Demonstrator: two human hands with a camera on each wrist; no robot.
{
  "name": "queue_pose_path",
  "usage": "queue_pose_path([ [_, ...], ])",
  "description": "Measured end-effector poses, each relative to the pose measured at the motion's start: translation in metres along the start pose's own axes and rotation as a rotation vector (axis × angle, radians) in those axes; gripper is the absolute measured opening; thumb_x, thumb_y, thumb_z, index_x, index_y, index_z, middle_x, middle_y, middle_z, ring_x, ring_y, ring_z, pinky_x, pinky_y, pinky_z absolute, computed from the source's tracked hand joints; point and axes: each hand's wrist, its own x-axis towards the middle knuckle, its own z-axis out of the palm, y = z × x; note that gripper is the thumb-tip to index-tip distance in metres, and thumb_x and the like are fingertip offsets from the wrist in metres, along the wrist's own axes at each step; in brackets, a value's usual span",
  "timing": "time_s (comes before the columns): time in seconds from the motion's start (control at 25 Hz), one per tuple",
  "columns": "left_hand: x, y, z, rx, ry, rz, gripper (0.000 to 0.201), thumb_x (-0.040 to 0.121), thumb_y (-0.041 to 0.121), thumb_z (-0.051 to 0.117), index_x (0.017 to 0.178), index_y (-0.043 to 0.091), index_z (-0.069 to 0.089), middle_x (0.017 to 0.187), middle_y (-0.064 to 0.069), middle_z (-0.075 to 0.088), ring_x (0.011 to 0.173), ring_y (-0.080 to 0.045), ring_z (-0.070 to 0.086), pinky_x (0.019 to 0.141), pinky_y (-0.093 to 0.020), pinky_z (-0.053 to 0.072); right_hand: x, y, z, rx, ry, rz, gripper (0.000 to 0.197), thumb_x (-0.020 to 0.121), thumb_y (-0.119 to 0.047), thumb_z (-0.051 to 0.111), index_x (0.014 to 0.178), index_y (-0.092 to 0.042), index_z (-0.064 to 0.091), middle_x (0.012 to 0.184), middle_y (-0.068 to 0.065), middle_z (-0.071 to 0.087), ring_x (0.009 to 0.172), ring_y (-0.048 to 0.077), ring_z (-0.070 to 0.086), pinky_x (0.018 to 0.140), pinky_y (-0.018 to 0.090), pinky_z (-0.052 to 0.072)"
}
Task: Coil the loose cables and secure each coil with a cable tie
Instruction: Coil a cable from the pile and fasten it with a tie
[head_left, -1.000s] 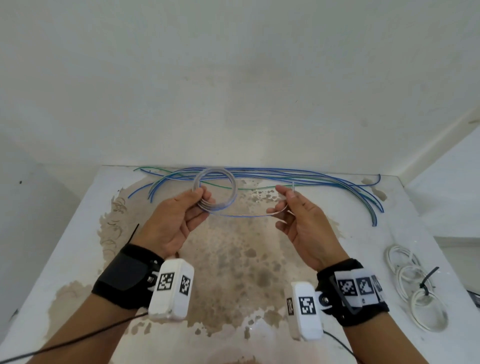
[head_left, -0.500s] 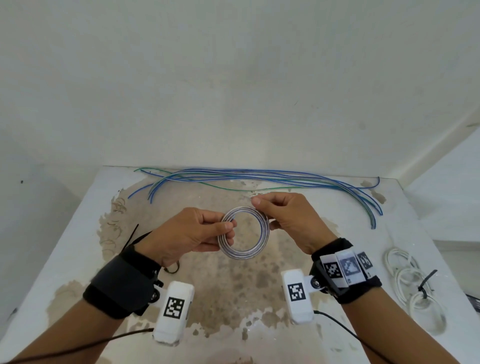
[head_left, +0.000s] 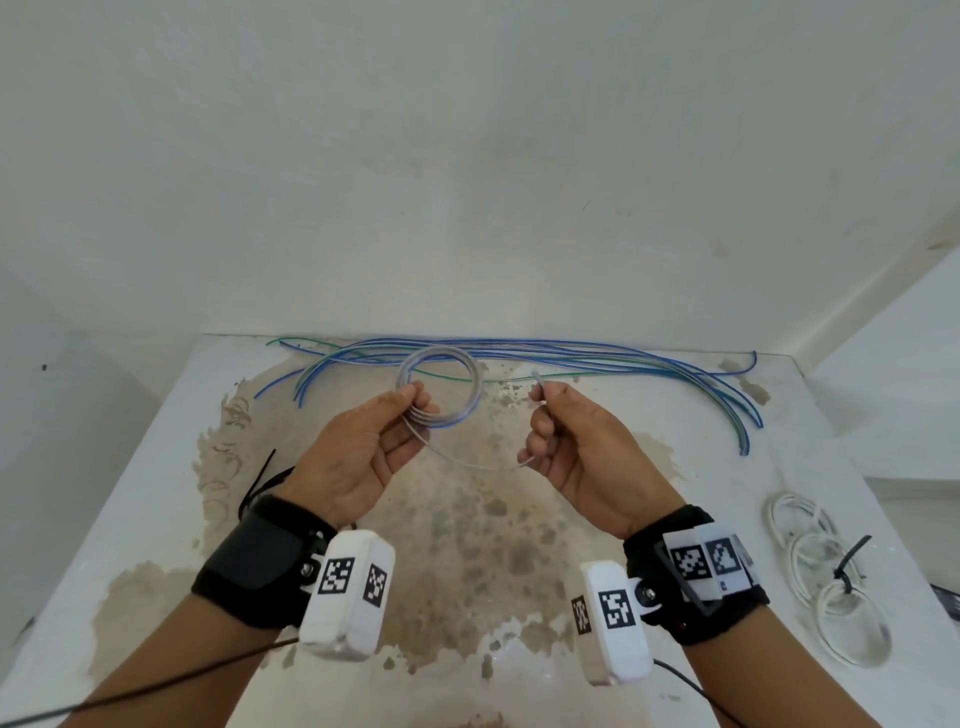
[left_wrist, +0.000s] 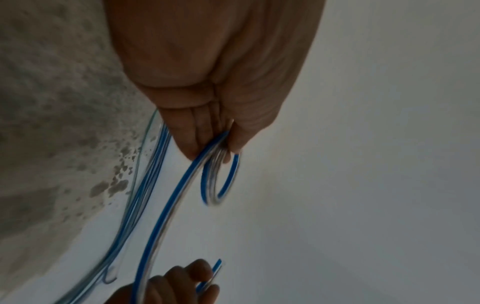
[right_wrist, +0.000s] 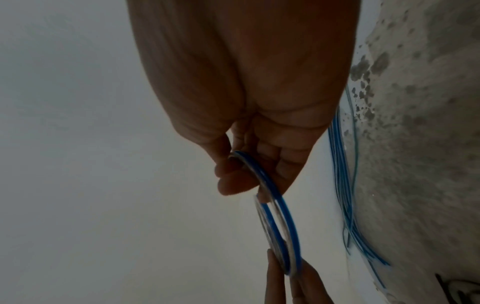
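Two hands grip one blue-striped clear cable (head_left: 470, 464): left (head_left: 358, 452) its coil, right (head_left: 582, 447) its tail.

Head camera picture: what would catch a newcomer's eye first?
The two hands in the middle: the left hand grips a small coil of blue-striped cable, and the right hand pinches its loose end. Behind them, loose blue and green cables lie along the stained table's far edge; white tied coils sit at right.

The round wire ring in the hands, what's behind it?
Behind the coil lie loose blue and green cables on the stained table. The left hand covers the coil's lower left part.
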Motion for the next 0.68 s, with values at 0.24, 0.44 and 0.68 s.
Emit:
queue_pose_path([
  [0.24, 0.011, 0.009, 0.005, -0.034, 0.107, 0.07, 0.019, 0.101, 0.019, 0.055, 0.086, 0.016, 0.066, 0.072, 0.006, 0.075, 0.066, -0.001, 0.071, 0.067, -0.016, 0.057, -0.014, 0.012, 0.005, 0.005, -0.05, -0.072, 0.011, 0.097, -0.021, 0.052, 0.099, -0.01, 0.051, 0.06, -0.001, 0.039, 0.047, 0.011, 0.042, 0.069, 0.029, 0.058],
  [0.44, 0.016, 0.02, 0.0, -0.042, 0.138, 0.103, 0.02, 0.101, 0.021, 0.055, 0.085, 0.015, 0.066, 0.073, 0.007, 0.074, 0.066, -0.001, 0.07, 0.068, -0.017, 0.057, -0.027, 0.012, -0.001, 0.036, -0.033, -0.075, 0.013, 0.093, -0.022, 0.055, 0.098, -0.011, 0.051, 0.06, -0.001, 0.039, 0.047, 0.012, 0.042, 0.072, 0.03, 0.059],
  [0.68, -0.004, 0.007, -0.001, 0.179, -0.059, 0.051, 0.014, 0.098, 0.02, 0.056, 0.101, 0.015, 0.069, 0.086, 0.005, 0.075, 0.078, -0.004, 0.073, 0.069, -0.019, 0.059, -0.011, -0.007, -0.025, -0.018, 0.172, -0.175, 0.015, 0.105, -0.019, 0.048, 0.102, -0.011, 0.061, 0.067, -0.002, 0.047, 0.05, 0.008, 0.043, 0.058, 0.024, 0.052],
])
